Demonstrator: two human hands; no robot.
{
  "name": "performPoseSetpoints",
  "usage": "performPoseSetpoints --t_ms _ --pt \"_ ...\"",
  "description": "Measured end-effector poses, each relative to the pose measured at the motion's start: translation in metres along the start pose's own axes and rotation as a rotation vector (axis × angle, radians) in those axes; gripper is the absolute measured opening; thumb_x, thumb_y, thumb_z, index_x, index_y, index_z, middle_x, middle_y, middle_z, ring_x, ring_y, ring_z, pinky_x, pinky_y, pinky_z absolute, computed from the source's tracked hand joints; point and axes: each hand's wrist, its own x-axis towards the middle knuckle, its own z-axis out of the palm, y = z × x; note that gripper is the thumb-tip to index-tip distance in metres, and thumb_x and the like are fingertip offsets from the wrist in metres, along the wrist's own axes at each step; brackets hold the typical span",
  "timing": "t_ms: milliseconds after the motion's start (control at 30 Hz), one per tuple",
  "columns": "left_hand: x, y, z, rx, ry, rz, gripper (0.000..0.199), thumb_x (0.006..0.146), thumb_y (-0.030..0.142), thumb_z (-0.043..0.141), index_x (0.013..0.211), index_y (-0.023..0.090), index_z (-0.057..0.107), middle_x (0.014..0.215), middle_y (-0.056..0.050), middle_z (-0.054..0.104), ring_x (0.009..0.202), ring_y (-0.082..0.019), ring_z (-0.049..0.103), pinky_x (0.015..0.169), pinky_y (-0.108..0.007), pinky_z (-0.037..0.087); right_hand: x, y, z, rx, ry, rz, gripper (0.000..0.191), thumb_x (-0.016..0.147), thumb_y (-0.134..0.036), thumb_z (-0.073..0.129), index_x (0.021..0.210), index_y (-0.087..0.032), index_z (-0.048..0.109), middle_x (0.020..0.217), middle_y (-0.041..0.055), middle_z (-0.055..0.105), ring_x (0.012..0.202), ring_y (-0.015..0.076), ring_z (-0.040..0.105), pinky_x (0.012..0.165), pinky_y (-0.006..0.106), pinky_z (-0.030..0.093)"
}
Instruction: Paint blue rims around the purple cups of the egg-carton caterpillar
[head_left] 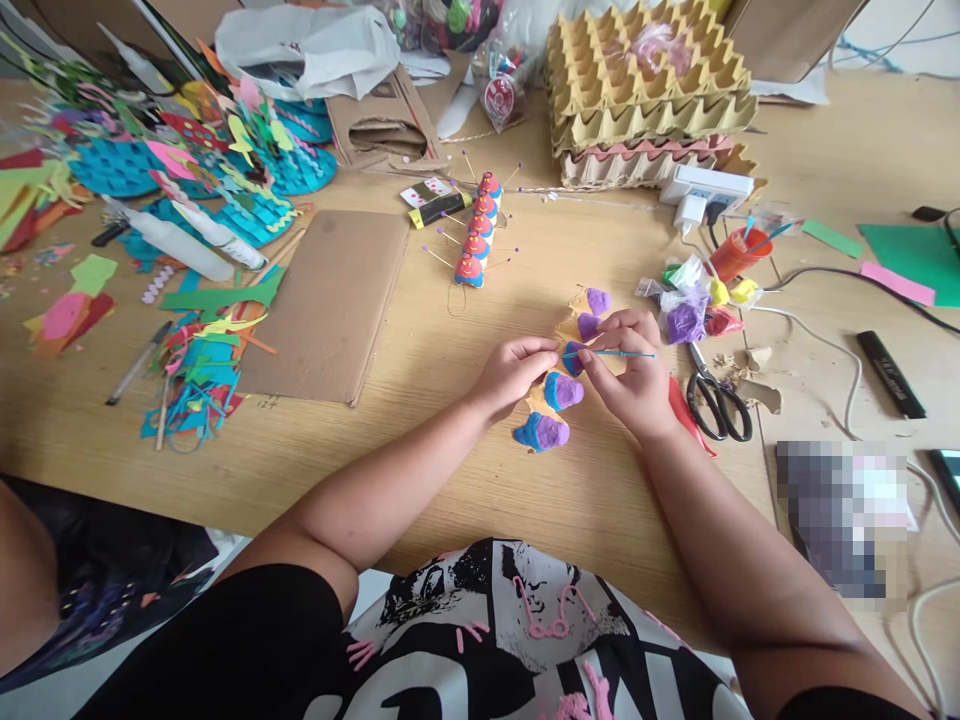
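Note:
An egg carton strip point(537, 400) lies in front of me, its bumps coated in purple and blue clay point(553, 432). My left hand point(519, 372) pinches the strip's left side near the middle bump. In my right hand point(631, 378) is a thin blue stick point(630, 354), held between thumb and fingers, its tip at the middle purple and blue bump point(573, 358). Beyond the strip stands a finished-looking egg carton caterpillar point(480, 235) in red, blue and white, with purple-tipped sticks poking out.
Scissors point(716, 395), bagged clay point(686, 315) and an orange cup point(739, 250) sit right of my hands. Stacked egg trays point(652, 95) stand at the back. Cardboard point(322, 305), glue bottles point(172, 238) and paper scraps point(206, 370) lie left. A power strip point(706, 184) trails cables.

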Motion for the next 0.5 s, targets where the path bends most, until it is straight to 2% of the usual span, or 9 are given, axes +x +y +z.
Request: performPoseSetpoints --t_ms 367,500 --pt "-0.0004 -0.0031 -0.0018 0.027 -0.033 0.027 0.026 0.064 0.037 0.081 0.080 0.016 0.081 0.063 0.004 0.063 0.056 -0.007 0.048 0.055 -0.025 0.035 0.0004 0.0013 0.0021 -0.025 0.022 -0.019 0.010 0.095 -0.027 0.078 0.091 -0.027 0.069 0.105 0.0048 0.066 0.101 0.0246 0.068 0.092 0.048 0.056" --pt "0.0004 -0.0046 -0.0035 0.023 -0.040 0.025 0.028 0.064 0.037 0.082 0.082 0.016 0.083 0.067 0.003 0.068 0.058 -0.008 0.052 0.057 -0.025 0.038 0.0006 0.0007 0.0013 -0.027 0.005 -0.001 0.010 0.095 -0.027 0.077 0.090 -0.026 0.069 0.105 0.0052 0.066 0.103 0.0249 0.068 0.094 0.049 0.057"
